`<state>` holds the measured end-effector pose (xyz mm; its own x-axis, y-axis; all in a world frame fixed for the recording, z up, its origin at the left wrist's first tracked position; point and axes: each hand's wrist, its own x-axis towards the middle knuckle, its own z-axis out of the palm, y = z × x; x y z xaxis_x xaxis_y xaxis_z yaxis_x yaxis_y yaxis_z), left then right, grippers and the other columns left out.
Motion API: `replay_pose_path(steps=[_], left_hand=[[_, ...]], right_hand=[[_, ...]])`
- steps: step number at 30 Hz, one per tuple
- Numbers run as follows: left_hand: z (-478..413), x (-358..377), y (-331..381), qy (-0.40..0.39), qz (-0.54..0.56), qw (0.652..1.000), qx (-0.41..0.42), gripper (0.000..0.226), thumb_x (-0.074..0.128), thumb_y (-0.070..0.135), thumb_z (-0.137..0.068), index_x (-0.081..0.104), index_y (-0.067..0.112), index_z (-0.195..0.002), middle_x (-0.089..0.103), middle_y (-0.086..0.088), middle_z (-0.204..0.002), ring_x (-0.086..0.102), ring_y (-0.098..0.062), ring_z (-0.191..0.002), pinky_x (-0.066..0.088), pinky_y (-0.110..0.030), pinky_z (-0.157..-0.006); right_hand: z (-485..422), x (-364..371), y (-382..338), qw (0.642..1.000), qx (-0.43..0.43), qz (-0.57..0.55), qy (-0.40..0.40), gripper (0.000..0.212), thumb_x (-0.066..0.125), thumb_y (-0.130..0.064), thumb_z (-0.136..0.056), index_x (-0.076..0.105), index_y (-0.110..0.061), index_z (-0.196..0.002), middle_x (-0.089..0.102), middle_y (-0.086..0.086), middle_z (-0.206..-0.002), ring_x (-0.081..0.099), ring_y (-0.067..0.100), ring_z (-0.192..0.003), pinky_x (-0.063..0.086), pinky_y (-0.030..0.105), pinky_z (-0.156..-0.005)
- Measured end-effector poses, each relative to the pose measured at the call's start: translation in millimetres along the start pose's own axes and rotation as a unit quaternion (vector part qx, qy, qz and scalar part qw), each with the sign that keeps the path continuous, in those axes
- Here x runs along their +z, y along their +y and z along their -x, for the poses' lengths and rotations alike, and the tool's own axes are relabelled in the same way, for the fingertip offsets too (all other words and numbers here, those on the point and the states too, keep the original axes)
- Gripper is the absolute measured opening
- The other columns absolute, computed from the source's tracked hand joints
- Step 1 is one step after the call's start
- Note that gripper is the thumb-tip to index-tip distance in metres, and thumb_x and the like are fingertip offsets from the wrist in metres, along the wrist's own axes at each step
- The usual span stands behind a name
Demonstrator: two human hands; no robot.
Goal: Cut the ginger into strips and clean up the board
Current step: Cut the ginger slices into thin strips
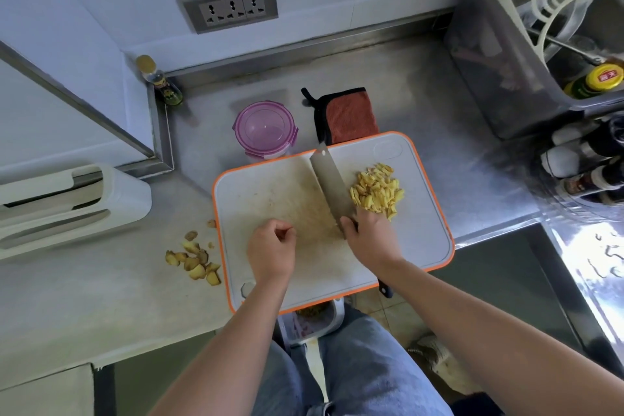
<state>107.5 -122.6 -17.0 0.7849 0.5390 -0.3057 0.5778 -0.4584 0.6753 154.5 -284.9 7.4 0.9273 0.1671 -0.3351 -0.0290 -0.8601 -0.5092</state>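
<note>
A white cutting board with an orange rim [435, 199] lies on the steel counter, its near edge overhanging. A heap of yellow ginger strips [376, 191] sits on its right half. My right hand [371, 240] grips the cleaver [331, 186] near the blade's heel; the blade stands on edge just left of the heap, and the dark handle end shows below the board. My left hand [271, 252] hovers over the board's stained left half, fingers curled with thumb and fingertips together; whether anything is pinched is too small to tell.
Ginger peels [196, 262] lie on the counter left of the board. A purple-lidded container [265, 130] and a red-and-black cloth [347, 115] sit behind it. A utensil bin [513, 44] and bottles stand at right, a white holder [67, 203] at left, a small bin below the board.
</note>
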Motion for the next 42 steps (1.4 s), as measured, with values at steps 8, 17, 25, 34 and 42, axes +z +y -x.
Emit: replay_pose_path(steps=[8, 17, 25, 34, 42], left_hand=[[-3, 0, 4, -0.019, -0.046, 0.999, -0.019, 0.015, 0.058, 0.019, -0.094, 0.069, 0.010, -0.094, 0.066, 0.000, -0.087, 0.060, -0.019, -0.083, 0.036, -0.026, -0.065], [-4, 5, 12, -0.029, -0.076, 0.997, -0.003, 0.014, 0.057, 0.018, -0.095, 0.069, 0.010, -0.093, 0.067, -0.001, -0.088, 0.056, -0.015, -0.078, 0.035, -0.024, -0.063], [-4, 25, 48, -0.088, -0.061, 0.994, 0.034, 0.014, 0.059, 0.011, -0.088, 0.071, 0.016, -0.093, 0.071, 0.001, -0.093, 0.064, -0.018, -0.088, 0.042, -0.024, -0.071], [-4, 38, 54, -0.093, -0.080, 0.992, 0.032, 0.015, 0.059, 0.011, -0.090, 0.071, 0.015, -0.097, 0.071, -0.002, -0.098, 0.064, -0.019, -0.090, 0.040, -0.023, -0.070], [-3, 34, 53, -0.103, -0.088, 0.990, 0.025, 0.014, 0.059, 0.014, -0.091, 0.070, 0.016, -0.101, 0.071, 0.000, -0.101, 0.064, -0.019, -0.093, 0.040, -0.023, -0.071]], right_hand=[[5, 10, -6, 0.995, -0.066, 0.042, -0.068, 0.027, 0.045, -0.031, -0.098, 0.057, -0.007, -0.093, 0.060, 0.013, -0.079, 0.056, 0.030, -0.074, 0.038, 0.031, -0.058], [-4, -27, 17, 0.999, -0.021, 0.016, -0.020, 0.032, 0.049, -0.033, -0.097, 0.043, -0.014, -0.072, 0.045, 0.000, -0.062, 0.045, 0.020, -0.057, 0.026, 0.028, -0.045], [-29, -87, 56, 0.980, 0.014, 0.163, 0.110, 0.006, 0.048, -0.017, -0.086, 0.044, -0.014, -0.084, 0.049, 0.007, -0.065, 0.044, 0.032, -0.063, 0.031, 0.031, -0.056], [-17, -56, 72, 0.986, -0.004, 0.143, 0.090, 0.009, 0.045, -0.020, -0.092, 0.044, -0.014, -0.086, 0.054, 0.004, -0.070, 0.048, 0.031, -0.060, 0.029, 0.030, -0.052], [5, -48, 70, 0.987, -0.044, 0.131, 0.084, 0.009, 0.050, -0.022, -0.092, 0.053, -0.016, -0.088, 0.057, -0.001, -0.068, 0.050, 0.027, -0.056, 0.032, 0.028, -0.049]])
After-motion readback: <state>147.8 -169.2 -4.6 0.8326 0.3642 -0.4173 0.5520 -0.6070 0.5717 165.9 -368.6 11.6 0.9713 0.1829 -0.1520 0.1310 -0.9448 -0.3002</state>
